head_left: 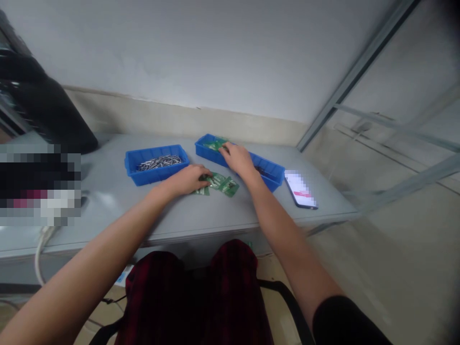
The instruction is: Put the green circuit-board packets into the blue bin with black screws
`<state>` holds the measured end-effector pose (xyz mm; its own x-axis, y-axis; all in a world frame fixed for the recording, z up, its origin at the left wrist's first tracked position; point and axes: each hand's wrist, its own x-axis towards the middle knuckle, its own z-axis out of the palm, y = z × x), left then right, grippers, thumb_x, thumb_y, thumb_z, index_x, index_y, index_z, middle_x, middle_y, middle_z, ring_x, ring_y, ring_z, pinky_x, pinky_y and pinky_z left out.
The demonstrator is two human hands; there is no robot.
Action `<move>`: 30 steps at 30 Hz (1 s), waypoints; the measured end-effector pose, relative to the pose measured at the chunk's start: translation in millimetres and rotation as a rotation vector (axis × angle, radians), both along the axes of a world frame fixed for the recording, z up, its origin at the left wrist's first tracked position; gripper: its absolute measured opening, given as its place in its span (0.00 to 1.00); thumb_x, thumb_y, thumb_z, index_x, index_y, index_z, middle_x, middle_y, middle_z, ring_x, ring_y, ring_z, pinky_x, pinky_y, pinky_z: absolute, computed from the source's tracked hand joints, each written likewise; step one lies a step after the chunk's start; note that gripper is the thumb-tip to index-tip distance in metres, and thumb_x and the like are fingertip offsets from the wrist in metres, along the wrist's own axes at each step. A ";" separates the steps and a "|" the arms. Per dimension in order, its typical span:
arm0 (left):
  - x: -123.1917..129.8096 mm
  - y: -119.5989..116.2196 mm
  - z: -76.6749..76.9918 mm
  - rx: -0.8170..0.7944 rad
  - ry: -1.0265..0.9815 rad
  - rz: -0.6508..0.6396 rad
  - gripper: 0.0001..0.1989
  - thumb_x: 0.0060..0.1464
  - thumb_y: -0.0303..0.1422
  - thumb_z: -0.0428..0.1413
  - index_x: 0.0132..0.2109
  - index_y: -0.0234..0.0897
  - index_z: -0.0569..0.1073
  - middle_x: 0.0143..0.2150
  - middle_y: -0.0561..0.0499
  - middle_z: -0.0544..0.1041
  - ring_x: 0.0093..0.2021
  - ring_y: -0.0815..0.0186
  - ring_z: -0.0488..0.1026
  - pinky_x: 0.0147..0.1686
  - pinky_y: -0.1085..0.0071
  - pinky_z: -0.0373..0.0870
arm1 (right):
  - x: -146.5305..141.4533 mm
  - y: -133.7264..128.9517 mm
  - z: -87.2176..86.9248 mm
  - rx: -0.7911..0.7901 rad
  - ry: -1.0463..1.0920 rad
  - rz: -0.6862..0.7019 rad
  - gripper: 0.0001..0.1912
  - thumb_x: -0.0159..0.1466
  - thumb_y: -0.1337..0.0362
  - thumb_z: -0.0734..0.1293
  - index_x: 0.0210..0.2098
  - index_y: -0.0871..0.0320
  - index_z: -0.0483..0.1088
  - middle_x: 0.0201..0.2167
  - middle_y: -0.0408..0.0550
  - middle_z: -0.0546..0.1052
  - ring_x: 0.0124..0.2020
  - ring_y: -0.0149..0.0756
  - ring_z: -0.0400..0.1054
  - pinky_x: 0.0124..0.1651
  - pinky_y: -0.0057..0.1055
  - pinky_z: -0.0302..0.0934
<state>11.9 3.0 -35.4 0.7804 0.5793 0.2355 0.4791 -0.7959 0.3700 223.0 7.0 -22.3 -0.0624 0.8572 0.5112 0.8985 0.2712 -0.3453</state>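
Note:
Several small green packets point(229, 186) lie on the grey table between the two blue bins. My left hand point(190, 179) is closed at their left end, thumb and fingers on a packet. My right hand point(237, 157) reaches over the right blue bin point(212, 154), its fingertips pinched at the green packets point(214, 143) in the bin's far left part. The right bin's middle is hidden by this hand; dark small pieces point(264, 171) show in its right part. Left of my left hand stands another blue bin point(143, 178), holding many thin metal pieces point(161, 163).
A lit phone point(301, 189) lies right of the bins. A black bag-like object point(53, 110) stands at the far left, near a white cable point(39, 254). A wall point(201, 57) rises behind the table point(115, 211); a metal frame point(345, 81) stands on the right.

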 end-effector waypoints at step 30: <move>-11.0 11.4 22.4 -0.131 -0.970 0.343 0.13 0.54 0.40 0.60 0.42 0.37 0.74 0.32 0.51 0.76 0.31 0.68 0.73 0.32 0.72 0.71 | -37.6 -11.3 7.0 -0.055 0.537 0.456 0.12 0.66 0.54 0.63 0.36 0.56 0.70 0.28 0.41 0.74 0.30 0.30 0.69 0.36 0.28 0.62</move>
<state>0.8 14.4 -12.9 0.0767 0.8009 0.5939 0.1223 -0.5987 0.7916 185.4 -4.3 -15.3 -0.1726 0.8310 0.5289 0.4006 0.5497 -0.7330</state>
